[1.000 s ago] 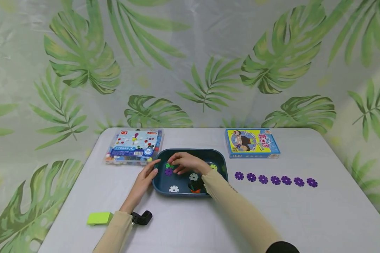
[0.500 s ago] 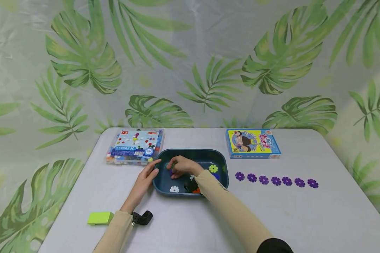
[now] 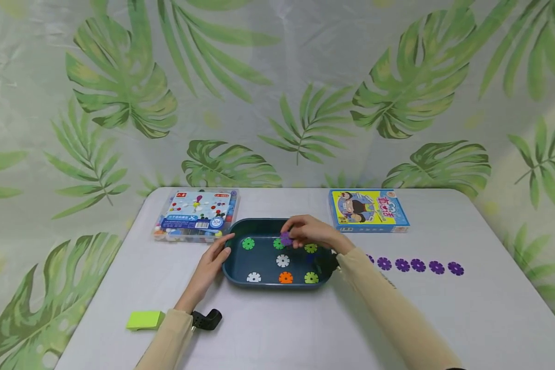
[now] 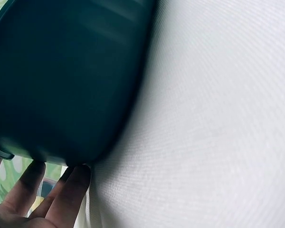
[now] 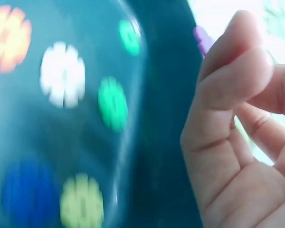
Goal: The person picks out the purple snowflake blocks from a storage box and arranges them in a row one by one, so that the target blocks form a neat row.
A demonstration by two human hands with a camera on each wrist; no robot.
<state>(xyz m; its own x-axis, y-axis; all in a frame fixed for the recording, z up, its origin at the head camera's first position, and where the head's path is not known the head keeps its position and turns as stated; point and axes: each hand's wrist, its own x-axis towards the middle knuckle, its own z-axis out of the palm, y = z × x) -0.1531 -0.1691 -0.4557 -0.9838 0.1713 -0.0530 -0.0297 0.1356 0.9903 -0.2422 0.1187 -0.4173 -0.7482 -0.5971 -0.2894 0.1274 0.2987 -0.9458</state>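
Observation:
My right hand (image 3: 311, 231) pinches a purple snowflake disc (image 3: 286, 238) between thumb and fingertips over the back right of a dark teal tray (image 3: 262, 283). In the right wrist view only the edge of that disc (image 5: 202, 40) shows past the fingers. Inside the tray lie green discs (image 3: 248, 243), white discs (image 3: 282, 260), an orange disc (image 3: 285, 277), yellow-green discs (image 3: 311, 277) and a dark blue disc (image 3: 311, 258). My left hand (image 3: 214, 259) rests against the tray's left end. In the left wrist view its fingertips (image 4: 79, 176) touch the tray's outer wall.
Right of the tray runs a row of purple discs (image 3: 402, 264), partly covered by my right wrist. Behind stand a clear case of coloured balls (image 3: 196, 213) and a blue and yellow box (image 3: 369, 210). A lime green block (image 3: 145, 319) lies beside my left forearm.
My right hand has picked up the purple disc from the tray's left side and carried it to the right, uncovering the discs in the middle. My left hand stays at the tray.

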